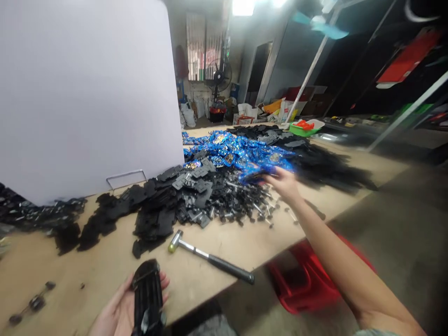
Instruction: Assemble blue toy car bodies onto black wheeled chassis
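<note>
In my left hand, at the bottom of the view, lies a long black plastic piece like a toy car's underside; the fingers are wrapped round it. My right hand reaches out over the table's right side. Its fingers are closed on a blue-and-black piece, blurred by motion, beside a heap of shiny blue toy car shells. Below that hand are many small axles with black wheels. A hammer with a black grip and a yellowish face lies between my hands.
Flat black plastic plates are piled along the wooden table. A large white panel stands at the left. More dark parts and a green basin are at the far right. A red stool stands beside the table.
</note>
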The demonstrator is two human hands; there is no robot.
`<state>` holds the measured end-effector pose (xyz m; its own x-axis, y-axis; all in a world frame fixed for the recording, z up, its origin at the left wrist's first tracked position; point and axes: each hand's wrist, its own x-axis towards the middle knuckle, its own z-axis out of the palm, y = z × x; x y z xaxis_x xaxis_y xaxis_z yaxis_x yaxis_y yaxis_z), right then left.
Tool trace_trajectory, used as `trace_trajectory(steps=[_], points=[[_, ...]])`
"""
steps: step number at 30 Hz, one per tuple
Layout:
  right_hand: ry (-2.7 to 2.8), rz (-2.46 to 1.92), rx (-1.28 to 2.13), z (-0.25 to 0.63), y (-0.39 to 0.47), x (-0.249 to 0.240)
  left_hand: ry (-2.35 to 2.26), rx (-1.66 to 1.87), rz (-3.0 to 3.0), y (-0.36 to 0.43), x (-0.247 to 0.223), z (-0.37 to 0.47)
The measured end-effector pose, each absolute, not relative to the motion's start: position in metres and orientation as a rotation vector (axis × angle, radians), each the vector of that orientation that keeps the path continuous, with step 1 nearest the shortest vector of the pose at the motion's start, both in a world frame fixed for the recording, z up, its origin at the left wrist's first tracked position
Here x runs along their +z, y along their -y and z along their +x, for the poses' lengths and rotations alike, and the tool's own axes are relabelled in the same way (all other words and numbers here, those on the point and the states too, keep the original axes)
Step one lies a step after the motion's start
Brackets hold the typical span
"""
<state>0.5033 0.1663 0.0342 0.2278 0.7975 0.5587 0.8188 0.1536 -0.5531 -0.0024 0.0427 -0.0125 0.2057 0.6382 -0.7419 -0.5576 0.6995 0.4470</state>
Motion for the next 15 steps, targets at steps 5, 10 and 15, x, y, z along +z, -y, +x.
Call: trace_trajectory(steps=[5, 10, 15], points=[[1.856, -1.290, 0.020, 0.409, -0.056, -0.023, -0.979, 0.857, 0.161, -0.028, 0.022, 0.012], [2.167, -1.162, 0.043, 0.383, -0.029, -0.051, -0.884, 0.851, 0.162, -0.012, 0.020, 0.010], [2.214, -1.400, -0.049, 0.394, -0.032, -0.046, -0.818, 0.883, 0.201, 0.002, 0.012, 0.004]])
